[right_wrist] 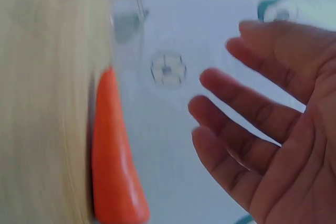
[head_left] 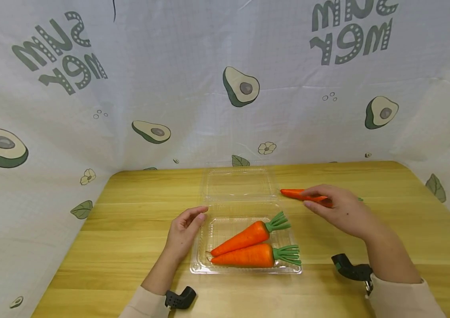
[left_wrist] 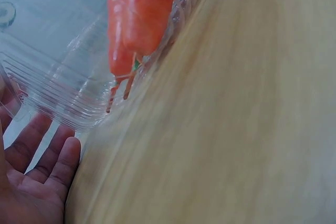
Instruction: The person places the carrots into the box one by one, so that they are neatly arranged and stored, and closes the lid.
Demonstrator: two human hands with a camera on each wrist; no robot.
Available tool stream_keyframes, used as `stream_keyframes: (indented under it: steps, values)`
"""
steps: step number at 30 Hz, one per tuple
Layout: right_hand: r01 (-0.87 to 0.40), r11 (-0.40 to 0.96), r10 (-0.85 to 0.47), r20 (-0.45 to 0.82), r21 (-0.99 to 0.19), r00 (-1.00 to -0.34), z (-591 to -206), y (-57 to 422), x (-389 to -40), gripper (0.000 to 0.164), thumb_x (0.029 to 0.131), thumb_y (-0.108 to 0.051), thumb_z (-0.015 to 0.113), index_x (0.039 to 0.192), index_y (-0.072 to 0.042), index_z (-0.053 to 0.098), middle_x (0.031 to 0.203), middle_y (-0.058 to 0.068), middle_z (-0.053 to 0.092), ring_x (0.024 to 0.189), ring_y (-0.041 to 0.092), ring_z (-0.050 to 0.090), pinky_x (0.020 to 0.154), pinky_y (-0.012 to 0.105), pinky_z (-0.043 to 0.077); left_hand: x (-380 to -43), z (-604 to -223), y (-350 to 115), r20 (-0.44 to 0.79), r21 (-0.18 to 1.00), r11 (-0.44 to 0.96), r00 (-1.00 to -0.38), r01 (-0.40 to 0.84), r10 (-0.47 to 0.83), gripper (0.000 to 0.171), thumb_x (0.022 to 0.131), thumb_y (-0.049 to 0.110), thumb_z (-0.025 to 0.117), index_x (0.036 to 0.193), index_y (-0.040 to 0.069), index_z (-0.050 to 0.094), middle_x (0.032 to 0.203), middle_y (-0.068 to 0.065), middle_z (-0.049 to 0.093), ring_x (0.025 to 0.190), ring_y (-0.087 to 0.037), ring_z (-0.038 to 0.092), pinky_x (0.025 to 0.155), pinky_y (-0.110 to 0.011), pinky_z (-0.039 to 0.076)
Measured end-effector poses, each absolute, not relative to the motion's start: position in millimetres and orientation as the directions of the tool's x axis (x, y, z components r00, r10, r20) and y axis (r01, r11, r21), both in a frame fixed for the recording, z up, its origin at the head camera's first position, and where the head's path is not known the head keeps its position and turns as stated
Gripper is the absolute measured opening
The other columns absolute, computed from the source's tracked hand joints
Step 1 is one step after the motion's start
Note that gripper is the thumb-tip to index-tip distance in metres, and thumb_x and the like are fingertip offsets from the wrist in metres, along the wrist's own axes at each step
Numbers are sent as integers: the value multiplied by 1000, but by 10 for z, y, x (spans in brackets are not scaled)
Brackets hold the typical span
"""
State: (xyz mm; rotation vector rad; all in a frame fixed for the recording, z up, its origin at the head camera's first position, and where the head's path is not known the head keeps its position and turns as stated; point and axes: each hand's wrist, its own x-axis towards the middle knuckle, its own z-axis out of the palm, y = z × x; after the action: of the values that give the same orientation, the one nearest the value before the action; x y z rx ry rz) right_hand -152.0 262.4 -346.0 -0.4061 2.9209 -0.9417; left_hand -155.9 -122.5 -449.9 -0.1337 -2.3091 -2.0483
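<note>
An open clear plastic clamshell box [head_left: 217, 227] lies on the table with two orange carrots [head_left: 244, 238] inside, side by side, their green tops toward its right edge. My left hand [head_left: 183, 233] rests at the box's left edge, its fingers [left_wrist: 65, 163] loosely extended near the clear wall. Another carrot [head_left: 289, 193] lies right of the raised lid side. Over it is my right hand [head_left: 344, 212], hiding part of it in the head view. In the right wrist view, relaxed fingers [right_wrist: 226, 119] stand apart from that carrot [right_wrist: 115, 161], with nothing held.
The box's clear lid [head_left: 240, 183] is folded back toward the rear of the wooden table [head_left: 129, 247]. Behind the table hangs a white cloth [head_left: 193, 79] printed with avocados. Each wrist wears a black camera mount [head_left: 181, 298].
</note>
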Motion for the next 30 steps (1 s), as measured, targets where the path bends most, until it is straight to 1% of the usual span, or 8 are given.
stream_keyframes:
  steps: [2, 5, 7, 8, 14, 19, 25, 30]
  values:
    - [-189, 809, -210, 27, -557, -977, -3465, 2758, -1548, 37, 101, -36, 64, 129, -13, 67, 123, 18, 68, 99, 30, 63, 77, 41, 52, -1560, -4497, -1227, 86, 989, 115, -996, 88, 30, 25, 101, 16, 64, 123, 5, 71, 126, -17, 70, 109, -16, 68, 90, -17, 54]
    - [-131, 851, -142, 19, -508, -990, -3503, 2963, -1588, 42, 104, -38, 59, 135, -11, 63, 134, 24, 62, 112, 44, 58, 89, 59, 51, -1564, -4502, -1233, 71, 991, 112, -997, 74, 27, 25, 101, 15, 64, 122, 6, 72, 126, -16, 71, 110, -17, 67, 90, -17, 54]
    - [-87, 865, -98, 3, -495, -995, -3540, 3087, -1610, 46, 106, -40, 54, 139, -8, 60, 144, 30, 53, 125, 53, 50, 98, 71, 42, -1560, -4498, -1231, 72, 991, 112, -997, 74, 25, 25, 101, 16, 64, 123, 6, 71, 126, -16, 71, 110, -17, 67, 90, -17, 54]
    - [-68, 870, -79, -3, -489, -997, -3558, 3143, -1619, 47, 106, -40, 53, 140, -7, 58, 147, 32, 50, 128, 56, 46, 100, 74, 39, -1560, -4498, -1232, 73, 991, 112, -997, 75, 24, 25, 101, 16, 64, 123, 6, 71, 126, -16, 71, 110, -17, 67, 89, -18, 54]
    - [-5, 889, -25, -38, -458, -999, -3664, 3388, -1663, 50, 108, -37, 51, 144, -3, 52, 149, 39, 40, 130, 62, 38, 99, 77, 36, -1555, -4488, -1221, 66, 992, 111, -998, 68, 23, 25, 101, 15, 63, 123, 5, 71, 126, -17, 71, 109, -18, 67, 89, -18, 54]
    - [-1, 906, -51, -107, -424, -993, -3770, 3455, -1722, 55, 104, -34, 58, 144, 3, 49, 148, 42, 38, 133, 64, 34, 104, 77, 32, -1557, -4487, -1224, 62, 992, 108, -998, 65, 23, 24, 101, 15, 64, 122, 5, 71, 126, -17, 71, 108, -18, 67, 89, -17, 54]
    - [-3, 911, -72, -152, -412, -986, -3842, 3447, -1744, 55, 99, -26, 65, 143, 4, 50, 145, 41, 43, 129, 62, 39, 104, 77, 33, -1553, -4486, -1225, 73, 990, 119, -997, 75, 28, 25, 101, 16, 64, 123, 5, 71, 126, -17, 71, 107, -17, 68, 88, -17, 54]
    - [-6, 913, -72, -147, -408, -987, -3850, 3440, -1727, 51, 98, -20, 65, 140, 5, 51, 136, 39, 53, 122, 58, 49, 100, 74, 40, -1555, -4496, -1228, 81, 990, 117, -996, 84, 29, 25, 101, 15, 63, 123, 5, 71, 125, -18, 71, 108, -17, 68, 88, -17, 54]
